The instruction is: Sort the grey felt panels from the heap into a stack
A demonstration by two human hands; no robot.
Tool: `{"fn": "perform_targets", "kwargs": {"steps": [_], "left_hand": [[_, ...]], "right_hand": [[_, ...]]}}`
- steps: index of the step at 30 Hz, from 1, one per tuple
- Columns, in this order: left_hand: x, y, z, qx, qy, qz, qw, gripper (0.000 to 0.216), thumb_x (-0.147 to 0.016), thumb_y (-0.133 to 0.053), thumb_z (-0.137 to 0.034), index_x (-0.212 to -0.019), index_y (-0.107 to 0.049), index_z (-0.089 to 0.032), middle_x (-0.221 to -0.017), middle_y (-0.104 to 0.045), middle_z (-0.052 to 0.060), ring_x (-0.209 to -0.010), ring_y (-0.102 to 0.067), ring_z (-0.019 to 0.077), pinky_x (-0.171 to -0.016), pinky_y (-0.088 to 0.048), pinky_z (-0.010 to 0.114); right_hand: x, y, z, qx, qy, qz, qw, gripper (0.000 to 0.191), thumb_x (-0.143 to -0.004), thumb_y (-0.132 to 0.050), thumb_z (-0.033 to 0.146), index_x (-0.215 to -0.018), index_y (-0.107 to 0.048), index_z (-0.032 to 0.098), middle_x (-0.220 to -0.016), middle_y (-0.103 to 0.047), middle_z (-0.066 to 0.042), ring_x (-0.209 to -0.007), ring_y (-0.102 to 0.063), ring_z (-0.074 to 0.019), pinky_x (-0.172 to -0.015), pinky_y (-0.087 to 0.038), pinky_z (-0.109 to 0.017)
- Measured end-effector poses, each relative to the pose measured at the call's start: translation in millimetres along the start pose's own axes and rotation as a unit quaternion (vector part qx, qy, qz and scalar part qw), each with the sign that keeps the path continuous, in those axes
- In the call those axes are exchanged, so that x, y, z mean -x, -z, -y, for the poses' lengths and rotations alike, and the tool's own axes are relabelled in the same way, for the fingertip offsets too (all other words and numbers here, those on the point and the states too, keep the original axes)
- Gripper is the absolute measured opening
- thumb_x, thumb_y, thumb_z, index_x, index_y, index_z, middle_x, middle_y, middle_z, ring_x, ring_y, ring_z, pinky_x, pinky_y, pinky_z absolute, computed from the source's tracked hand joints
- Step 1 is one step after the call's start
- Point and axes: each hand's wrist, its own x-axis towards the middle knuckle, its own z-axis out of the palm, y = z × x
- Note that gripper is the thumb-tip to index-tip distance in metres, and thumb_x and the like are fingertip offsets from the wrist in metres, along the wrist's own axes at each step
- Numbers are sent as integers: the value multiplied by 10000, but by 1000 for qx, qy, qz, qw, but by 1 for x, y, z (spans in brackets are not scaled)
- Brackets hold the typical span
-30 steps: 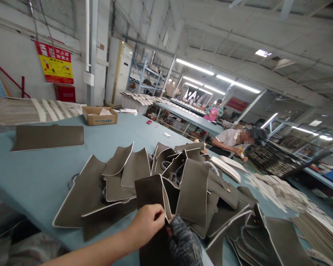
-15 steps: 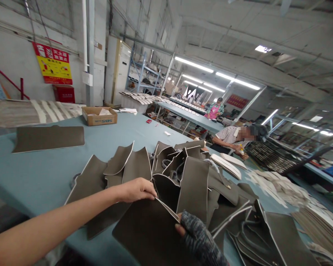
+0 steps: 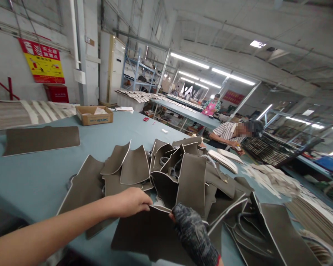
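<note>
Grey panel (image 3: 144, 236) pinched between left hand (image 3: 130, 201) and gloved right hand (image 3: 190, 231).

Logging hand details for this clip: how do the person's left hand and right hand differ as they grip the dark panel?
The left hand is bare, while the right hand wears a dark knitted glove. The left hand comes in from the left side on a long, outstretched forearm; the right hand rises from the bottom edge. Both pinch the top, white-trimmed edge of the same dark panel, close together, in front of the pile of similar pieces.
</note>
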Motion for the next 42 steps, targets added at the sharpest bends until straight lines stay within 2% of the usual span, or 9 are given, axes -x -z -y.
{"fn": "perform_targets", "kwargs": {"steps": [5,10,13,16,22,25,28,34,42], "left_hand": [[-12,-9,-11,5,-26,-9,1000,150,-836,-577,-208,-833,-728,-209,-679,-672,3,-626,-576,139,-547,-332,184],[-11,-11,-14,39,-1,-13,999,152,-814,-587,-206,-843,-736,-197,-685,-679,4,-620,-569,130,-544,-329,177],[-10,-7,-18,40,6,-15,999,160,-811,-580,-216,-845,-736,-202,-693,-680,1,-618,-563,130,-541,-323,182],[-8,-4,-20,41,12,-11,999,169,-807,-571,-219,-856,-733,-211,-731,-693,4,-662,-586,141,-573,-342,184],[-1,0,-3,73,46,-10,996,181,-793,-552,-239,-815,-726,-195,-741,-683,2,-691,-593,148,-611,-371,185],[3,1,6,91,54,-8,994,196,-792,-540,-257,-815,-719,-181,-733,-669,0,-687,-583,150,-614,-368,191],[4,1,7,125,54,14,991,205,-786,-535,-262,-812,-716,-171,-716,-655,-2,-669,-568,147,-603,-365,193],[-5,-5,-16,165,46,31,985,212,-786,-546,-298,-758,-716,-175,-599,-564,-30,-575,-477,117,-522,-307,187],[-15,-25,-38,81,-12,-70,994,167,-828,-534,-219,-775,-687,-181,-841,-636,20,-808,-558,150,-716,-386,216]], "right_hand": [[-8,5,8,2,28,10,1000,463,-948,-243,296,-634,-578,225,-532,-610,-18,-431,-572,-178,-423,-394,-297],[0,2,4,-44,-30,70,996,77,-739,-654,248,-677,-619,219,-583,-647,15,-509,-622,-184,-475,-439,-278],[5,3,4,-78,-51,63,994,193,-621,-763,220,-777,-650,215,-670,-679,12,-579,-648,-200,-532,-476,-286],[8,8,2,-114,-77,78,987,269,-610,-763,196,-857,-660,224,-755,-703,0,-660,-667,-227,-595,-506,-318],[29,15,-31,-190,-230,175,938,277,-739,-621,194,-1015,-638,184,-940,-704,-74,-881,-659,-250,-783,-522,-385],[41,13,-42,-248,-204,147,935,232,-817,-532,225,-1024,-634,198,-978,-690,-74,-934,-641,-216,-839,-503,-352],[41,12,-42,-302,-155,109,934,170,-869,-462,240,-891,-627,204,-842,-660,-48,-818,-634,-172,-744,-510,-284],[23,16,-32,-348,-93,54,931,133,-883,-448,170,-847,-573,202,-774,-591,-14,-732,-585,-120,-679,-478,-212],[19,24,-25,-262,-41,38,963,109,-879,-484,193,-881,-592,210,-784,-612,-30,-753,-595,-147,-686,-475,-243]]}}
